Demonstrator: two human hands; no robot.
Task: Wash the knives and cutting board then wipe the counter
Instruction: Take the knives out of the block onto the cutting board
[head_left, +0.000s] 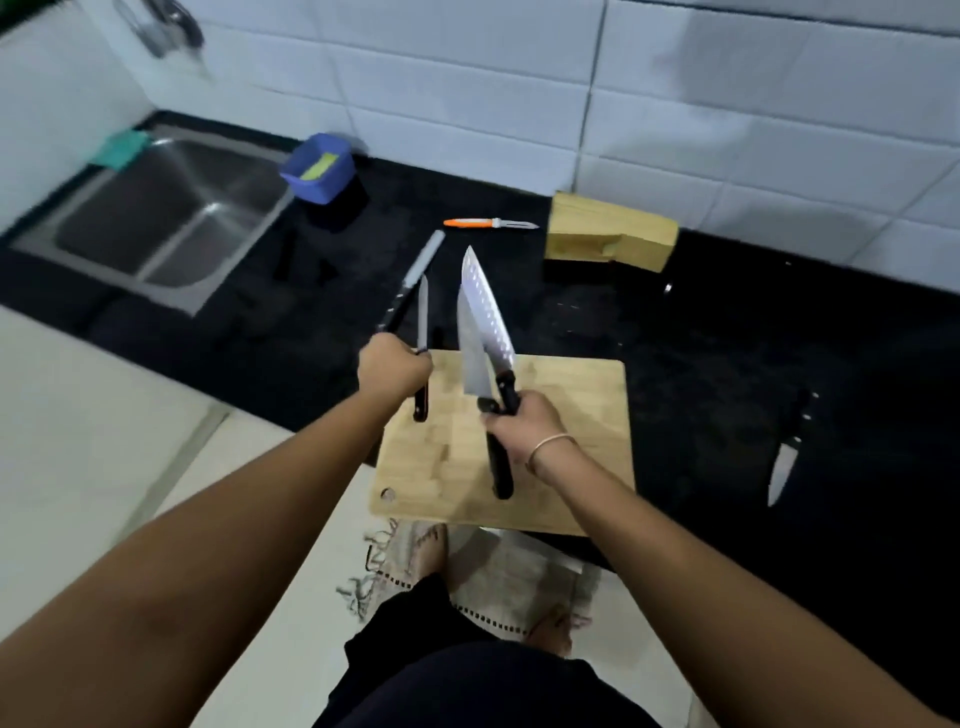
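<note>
Sitting by the sink (156, 218), blue tub (318, 169) holds yellow sponge (320, 166).

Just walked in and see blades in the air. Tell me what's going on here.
A person stands at a black counter, gathering knives. The left hand grips a slim knife, apparently with a second one; the right hand holds two big knives, blades pointing away. They are above the cutting board. Another knife lies on the counter to the right. The sink at left holds nothing visible yet.
</note>
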